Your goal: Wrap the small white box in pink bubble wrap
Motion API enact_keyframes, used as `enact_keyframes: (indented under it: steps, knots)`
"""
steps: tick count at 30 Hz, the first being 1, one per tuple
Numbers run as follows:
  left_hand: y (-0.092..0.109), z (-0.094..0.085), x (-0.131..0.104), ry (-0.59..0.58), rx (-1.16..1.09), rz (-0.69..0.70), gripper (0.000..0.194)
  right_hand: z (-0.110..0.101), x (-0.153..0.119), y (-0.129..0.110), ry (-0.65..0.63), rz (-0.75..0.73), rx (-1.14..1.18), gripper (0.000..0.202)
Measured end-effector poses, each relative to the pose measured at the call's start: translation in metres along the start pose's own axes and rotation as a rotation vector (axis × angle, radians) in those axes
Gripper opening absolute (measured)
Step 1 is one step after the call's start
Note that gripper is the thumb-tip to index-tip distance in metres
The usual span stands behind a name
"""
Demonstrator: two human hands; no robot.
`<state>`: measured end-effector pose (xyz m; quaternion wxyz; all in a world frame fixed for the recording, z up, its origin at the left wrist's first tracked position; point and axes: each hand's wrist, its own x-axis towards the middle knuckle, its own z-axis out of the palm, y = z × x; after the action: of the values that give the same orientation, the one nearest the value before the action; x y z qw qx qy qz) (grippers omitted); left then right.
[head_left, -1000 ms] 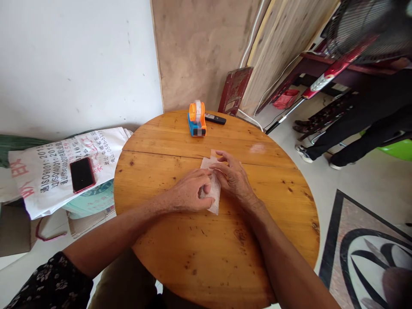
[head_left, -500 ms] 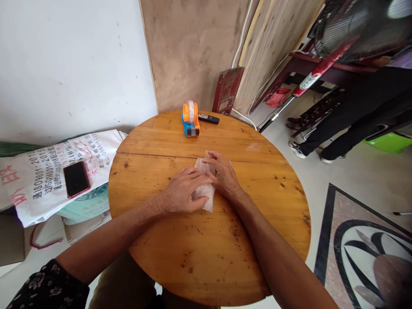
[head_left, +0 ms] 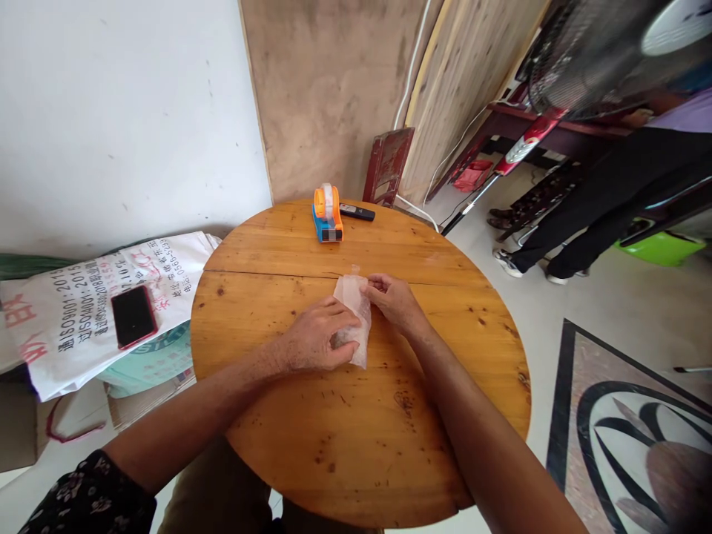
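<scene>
A whitish, translucent wrapped packet (head_left: 354,297) lies on the round wooden table (head_left: 334,445), with a small clear strip sticking out at its far end. My left hand (head_left: 322,335) rests on the packet's left side, thumb and fingers curved round its edge. At the packet's upper right edge, the thumb and fingertips of my right hand (head_left: 394,300) pinch it. What lies inside the packet cannot be made out.
An orange and blue tape dispenser (head_left: 328,215) and a black pen-like device (head_left: 357,213) stand at the table's far side. A phone (head_left: 134,317) lies on white sacks at the left. Behind are a red chair (head_left: 388,167), a fan (head_left: 523,148) and a person's legs (head_left: 584,200).
My right hand has moved off the packet's top to its right edge, uncovering the upper part. My left hand stays on the left side. The view has shifted slightly.
</scene>
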<state>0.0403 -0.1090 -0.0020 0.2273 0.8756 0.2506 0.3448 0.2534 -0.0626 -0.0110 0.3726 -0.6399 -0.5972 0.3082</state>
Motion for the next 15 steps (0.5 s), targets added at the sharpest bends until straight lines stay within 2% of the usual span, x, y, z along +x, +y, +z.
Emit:
enact_keyframes:
  steps: [4,8,11,15]
  knots:
    - [0.0,0.001,-0.001,-0.003,-0.017,0.003,0.027,0.004,0.0,-0.014,-0.131,0.133,0.188,0.03]
    - [0.001,0.001,-0.001,0.024,0.008,0.009,0.026,0.006,0.001,-0.025,-0.228,0.217,0.263,0.03]
    - [0.002,-0.001,-0.001,0.022,0.074,0.015,0.029,0.009,0.004,-0.023,-0.259,0.213,0.319,0.029]
    - [0.002,-0.002,-0.001,-0.036,0.101,0.022,0.044,0.015,0.009,-0.013,-0.203,0.105,0.244,0.025]
